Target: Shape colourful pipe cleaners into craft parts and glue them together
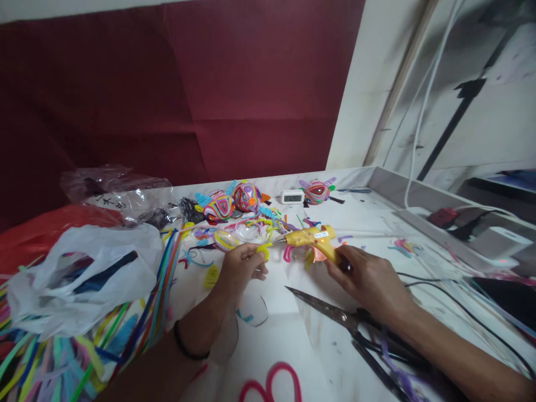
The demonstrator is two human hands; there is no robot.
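Note:
My right hand (366, 276) is closed round the handle of a yellow hot glue gun (307, 237), its nozzle pointing left. My left hand (243, 265) pinches a small curled piece of yellow pipe cleaner (264, 249) between thumb and fingertips. The nozzle tip is right by this yellow piece; whether they touch I cannot tell. Black-handled scissors (343, 317) lie below my right hand, blades toward the left. A clear plastic oval (253, 311) rests on the table under my left hand. Nearer to me is a pink pipe cleaner (283, 368) bent into loops.
Colourful wrapped ornaments (218, 205) and a small digital clock (292, 196) stand at the back. Pipe cleaner bundles (58, 363) and a white plastic bag (113, 279) fill the left side. A power strip with a white charger (496, 245) sits at right, with black cables (464, 307) nearby.

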